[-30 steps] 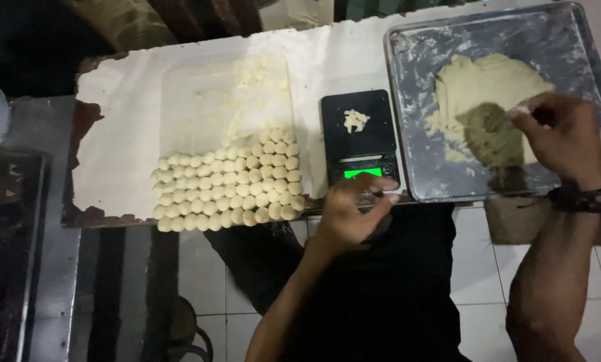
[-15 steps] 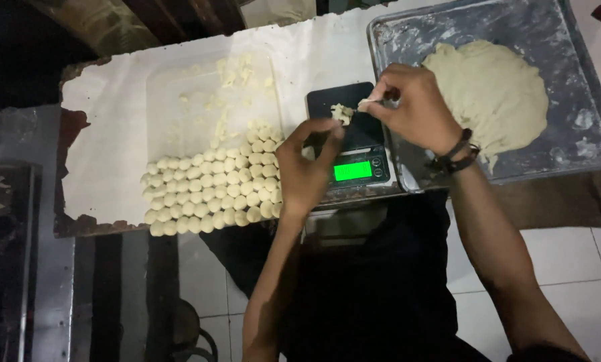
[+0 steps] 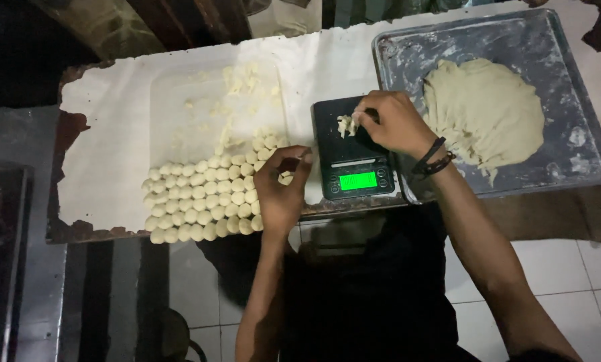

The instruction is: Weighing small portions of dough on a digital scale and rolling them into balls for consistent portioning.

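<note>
On the scale [image 3: 354,151], the right hand [image 3: 391,124] pinches a small dough bit [image 3: 345,125], soft, light and likely sticky, best held by fingertips; the left hand [image 3: 282,194], curled, hovers beside it.

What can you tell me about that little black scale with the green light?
The digital scale is a small, flat, black rectangle, plastic by the look, lying level on the white sheet between the rows of dough balls and the metal tray. Its near edge carries a glowing green display. A small dough piece sits on its platform, where the right hand pinches it.
</note>
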